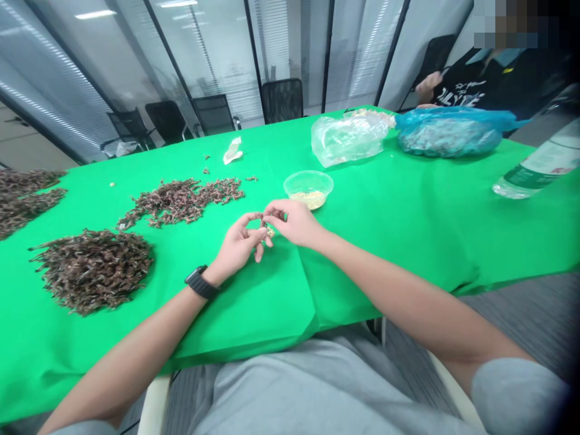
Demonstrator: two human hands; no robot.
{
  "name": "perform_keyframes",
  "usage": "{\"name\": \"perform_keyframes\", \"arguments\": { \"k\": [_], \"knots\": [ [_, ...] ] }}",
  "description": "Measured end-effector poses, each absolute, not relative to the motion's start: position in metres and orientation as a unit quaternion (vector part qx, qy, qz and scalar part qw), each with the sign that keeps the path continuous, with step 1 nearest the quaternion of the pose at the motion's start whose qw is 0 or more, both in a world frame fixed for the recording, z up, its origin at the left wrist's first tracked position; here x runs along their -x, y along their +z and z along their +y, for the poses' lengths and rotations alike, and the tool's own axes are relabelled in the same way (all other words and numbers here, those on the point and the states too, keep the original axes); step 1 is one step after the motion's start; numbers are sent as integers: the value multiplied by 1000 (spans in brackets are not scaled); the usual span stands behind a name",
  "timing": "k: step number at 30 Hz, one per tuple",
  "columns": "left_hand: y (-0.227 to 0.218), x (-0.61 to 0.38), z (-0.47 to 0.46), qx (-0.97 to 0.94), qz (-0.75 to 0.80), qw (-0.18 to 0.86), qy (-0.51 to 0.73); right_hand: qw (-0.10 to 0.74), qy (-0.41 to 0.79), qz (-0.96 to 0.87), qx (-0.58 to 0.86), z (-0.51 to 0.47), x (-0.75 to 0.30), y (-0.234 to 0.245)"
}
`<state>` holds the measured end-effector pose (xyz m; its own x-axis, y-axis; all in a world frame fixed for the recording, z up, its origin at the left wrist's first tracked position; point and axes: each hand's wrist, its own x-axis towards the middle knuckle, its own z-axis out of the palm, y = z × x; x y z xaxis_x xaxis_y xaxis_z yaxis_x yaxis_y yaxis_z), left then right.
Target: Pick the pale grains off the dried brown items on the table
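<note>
My left hand [238, 243] and right hand [293, 222] pinch a small brown-and-gold piece [268, 230] between their fingertips, above the green tablecloth [254, 314] running to the near table edge; a transparent tub [309, 188] sits just beyond.

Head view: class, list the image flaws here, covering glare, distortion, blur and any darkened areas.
In the head view, wide-angle distortion tilts the glass partition and bends the green tablecloth; ceiling lights streak glare across the glass; the water bottle looks soft; the right edge darkens.
</note>
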<state>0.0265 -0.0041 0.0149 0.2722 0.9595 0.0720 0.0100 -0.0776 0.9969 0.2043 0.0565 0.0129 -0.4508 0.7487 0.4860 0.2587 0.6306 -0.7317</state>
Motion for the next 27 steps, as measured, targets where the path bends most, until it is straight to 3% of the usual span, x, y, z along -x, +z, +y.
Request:
{"name": "perform_keyframes", "arguments": {
  "k": [6, 11, 16, 19, 21, 23, 27],
  "knots": [
    [16, -25, -6, -582, 405, 553, 438, 371, 144, -883, 247, 57, -215, 18],
    [16, -24, -5, -595, 408, 545, 427, 348, 125, -894, 253, 53, -213, 17],
    [12, -24, -7, -628, 430, 494, 421, 406, 322, -792, 324, 49, -201, 12],
    [10, -24, -10, -664, 455, 424, 415, 385, 519, -670, 365, 48, -196, 12],
    [10, -24, -10, -674, 464, 400, 413, 367, 586, -626, 360, 49, -195, 13],
    [12, -25, -10, -664, 462, 410, 421, 385, 563, -644, 346, 49, -196, 14],
    [15, -25, -7, -625, 445, 461, 446, 431, 392, -752, 308, 49, -199, 14]
  ]
}}
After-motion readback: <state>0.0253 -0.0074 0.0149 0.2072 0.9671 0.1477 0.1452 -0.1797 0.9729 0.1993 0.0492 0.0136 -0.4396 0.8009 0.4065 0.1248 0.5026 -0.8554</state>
